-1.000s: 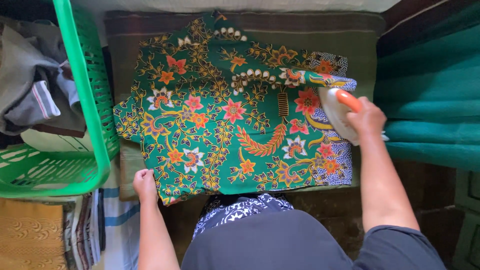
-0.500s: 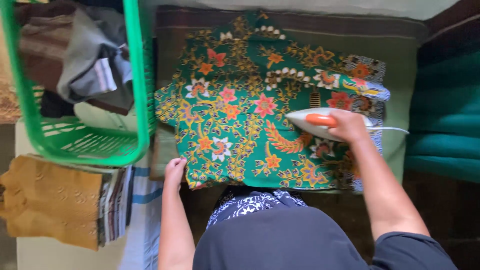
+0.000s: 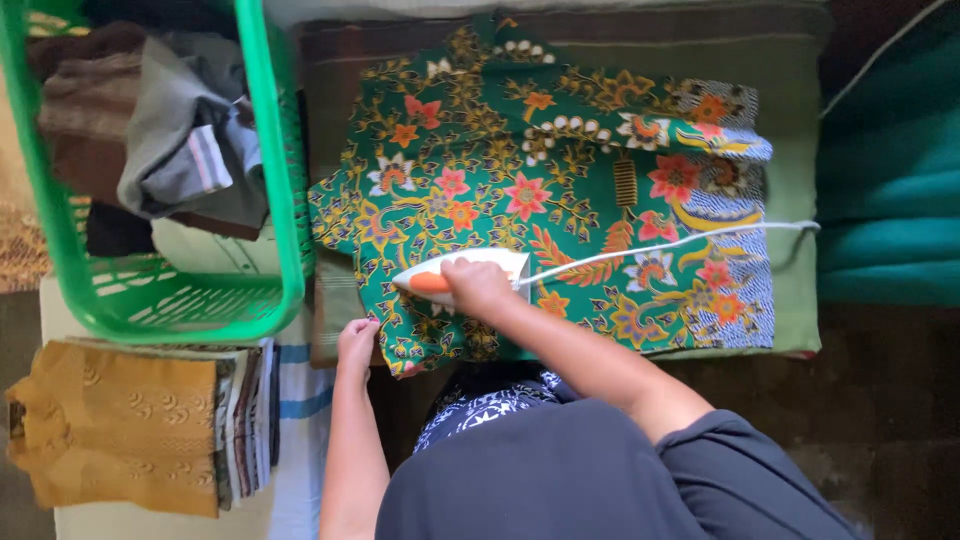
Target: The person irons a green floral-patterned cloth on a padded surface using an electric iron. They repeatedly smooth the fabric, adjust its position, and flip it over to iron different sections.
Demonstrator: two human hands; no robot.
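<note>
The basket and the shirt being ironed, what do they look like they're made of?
Basket: moulded plastic, glossy green, with slotted walls. Shirt: thin woven cloth, likely cotton, matte, lying flat with a printed floral pattern. Right hand grips the iron; left hand pins the hem.

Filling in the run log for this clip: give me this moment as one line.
right hand: grips white iron on green floral shirt | left hand: pins shirt's near edge | green basket: left, holds clothes
</note>
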